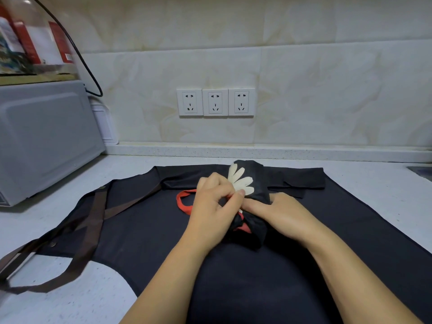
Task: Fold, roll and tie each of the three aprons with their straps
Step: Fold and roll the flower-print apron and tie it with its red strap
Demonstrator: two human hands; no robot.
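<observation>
We tie the roll with its red strap.
Our left hand curls, thumb and forefinger pinching what looks like the strap against the roll. Our right hand presses straight fingers on the roll just beside that pinch. That press should stay firm while we cinch. We count one roll, one spread apron under both hands and two brown straps.
</observation>
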